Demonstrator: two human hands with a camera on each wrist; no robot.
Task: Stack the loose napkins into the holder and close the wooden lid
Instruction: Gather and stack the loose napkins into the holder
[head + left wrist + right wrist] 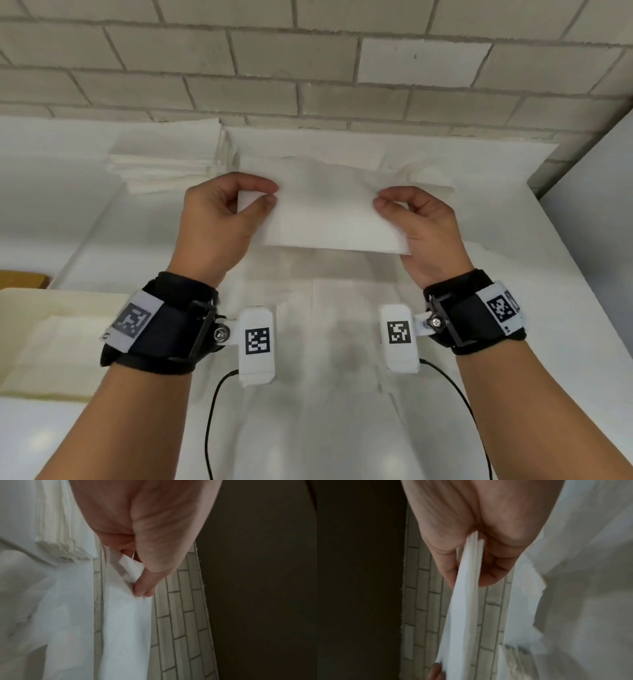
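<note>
While both forearms reach forward side by side, palms turned toward each other, the left hand (219,219) pinches the left edge of a folded white paper napkin (329,212) between thumb and forefinger, its other fingers curled behind the sheet. From the left wrist camera the same left hand (150,536) shows thumb and fingertip pressed together on a corner of the napkin (126,622), which hangs away from it toward the brick wall. Opposite, the right hand (428,233) grips the napkin's right edge, thumb on top and fingers curled beneath; the right wrist view has that hand (471,534) closed on the napkin (462,608) seen edge-on, with several layers showing (how many is too blurred to tell). Stretched between the two hands, the napkin is held in the air, level and clear of the surface.

Just beyond the left hand lies a tall stack of white folded napkins (171,157), and more loose white napkins (394,150) lie spread beyond the right hand, against a grey brick wall (308,61). Below the hands is a white tabletop (513,308). Outside the left wrist sits a cream rectangular holder (41,383) with napkins inside, and a brown wooden piece (20,279) shows at its far side.
</note>
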